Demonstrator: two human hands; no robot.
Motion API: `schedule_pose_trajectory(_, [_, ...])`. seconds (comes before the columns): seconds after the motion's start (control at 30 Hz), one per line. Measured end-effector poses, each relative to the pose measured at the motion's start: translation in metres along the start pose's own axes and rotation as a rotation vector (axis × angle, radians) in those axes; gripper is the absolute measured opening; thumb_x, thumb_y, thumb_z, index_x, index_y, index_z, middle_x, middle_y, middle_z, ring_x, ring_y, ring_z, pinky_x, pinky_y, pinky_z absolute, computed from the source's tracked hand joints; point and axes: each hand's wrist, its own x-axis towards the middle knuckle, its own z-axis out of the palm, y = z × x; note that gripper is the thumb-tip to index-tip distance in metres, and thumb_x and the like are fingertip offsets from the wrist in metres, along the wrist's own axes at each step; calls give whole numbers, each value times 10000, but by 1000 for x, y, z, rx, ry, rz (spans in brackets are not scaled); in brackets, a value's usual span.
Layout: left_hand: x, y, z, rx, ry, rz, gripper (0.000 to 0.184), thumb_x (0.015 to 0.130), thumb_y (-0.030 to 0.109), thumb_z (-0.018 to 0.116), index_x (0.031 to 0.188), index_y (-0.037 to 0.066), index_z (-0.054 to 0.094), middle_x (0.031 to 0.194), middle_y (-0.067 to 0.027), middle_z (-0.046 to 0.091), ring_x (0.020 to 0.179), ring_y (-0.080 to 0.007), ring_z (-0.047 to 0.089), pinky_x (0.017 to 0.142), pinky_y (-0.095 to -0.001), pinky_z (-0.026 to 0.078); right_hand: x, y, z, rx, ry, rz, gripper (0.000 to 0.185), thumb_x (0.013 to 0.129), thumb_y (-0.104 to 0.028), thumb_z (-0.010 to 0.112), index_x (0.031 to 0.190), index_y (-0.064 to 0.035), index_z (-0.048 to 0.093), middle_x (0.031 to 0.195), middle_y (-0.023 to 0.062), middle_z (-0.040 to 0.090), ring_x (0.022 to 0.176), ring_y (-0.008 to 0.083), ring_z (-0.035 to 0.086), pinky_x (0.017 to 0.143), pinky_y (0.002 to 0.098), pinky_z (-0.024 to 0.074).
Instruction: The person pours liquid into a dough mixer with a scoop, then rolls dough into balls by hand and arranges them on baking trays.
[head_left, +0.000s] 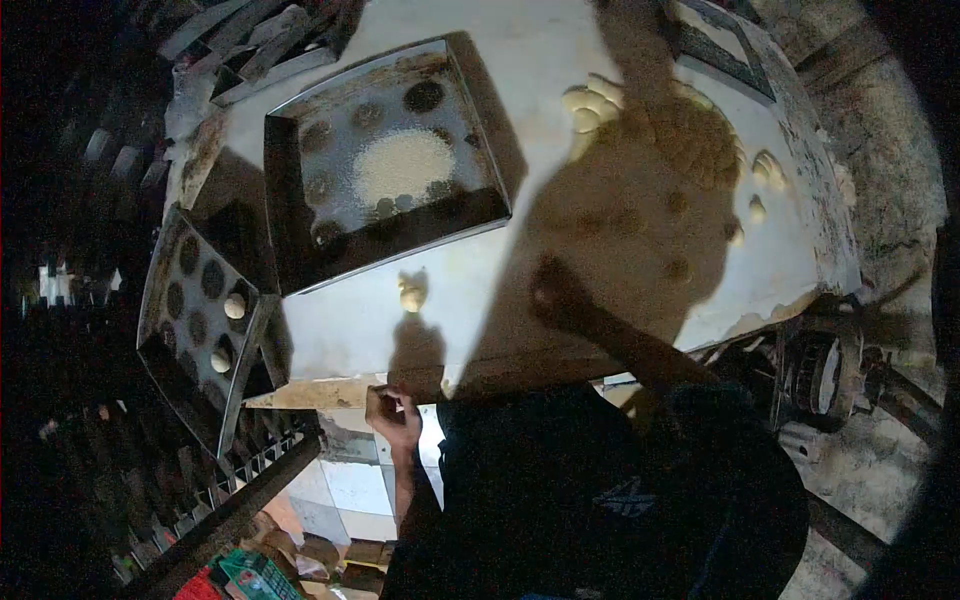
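Observation:
At the near edge of the white table (350,335), my left hand (395,415) is raised with its fingers curled; what they hold, if anything, is too small to make out. In the shadow at the middle of the table, my right hand (560,298) seems closed over a pale round piece, its details dark. A small dough piece (411,292) sits on the table beyond my left hand. Many dough pieces (690,135) lie in an overlapping cluster at the upper right. A large square tray (330,190) with a pile of pale grains (403,168) stands at the upper left.
A tilted tray (193,330) at the left holds two dough balls (235,306). Another tray (727,48) is at the top right. A few dough pieces (757,208) lie near the right edge. Machinery (820,375) stands at the right; a green crate (258,575) is below.

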Motion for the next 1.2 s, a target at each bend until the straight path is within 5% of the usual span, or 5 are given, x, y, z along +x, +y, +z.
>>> schedule_pose_trajectory(0.2, [-8,-21,-2,205,28,-33,122,759,30,567,754,12,447,685,-34,445,628,-110,431,546,-242,364,44,-28,-15,281,21,558,177,813,-167,524,922,-28,513,865,201,526,860,375,519,910,490,380])
schedule_pose_trajectory(0.37, [7,8,17,28,-34,-34,139,758,-1,563,716,32,435,693,-27,457,650,-82,443,578,-219,380,2,-24,-43,256,-203,186,160,820,-155,553,915,-26,556,908,184,547,927,358,516,901,468,394])
schedule_pose_trajectory(0.5, [22,13,25,35,-51,30,165,753,-11,569,696,31,419,680,-21,418,617,-80,392,545,-217,349,31,-11,-106,480,-543,657,147,825,-145,576,908,-25,591,943,170,564,982,344,513,893,451,405])
schedule_pose_trajectory(0.9, [62,77,111,140,-434,98,295,676,112,720,899,58,534,816,-126,562,726,-255,557,651,-353,457,-34,-10,-104,130,-163,435,700,716,-363,707,1255,-31,409,1221,176,456,1153,355,414,969,459,355])
schedule_pose_trajectory(1.2, [42,6,223,639,-515,930,441,809,283,597,1174,56,498,1159,-144,514,1082,-297,469,931,-400,380,-61,18,-89,16,-357,699,660,800,-538,547,1198,-15,483,1199,185,489,1131,354,447,992,472,308])
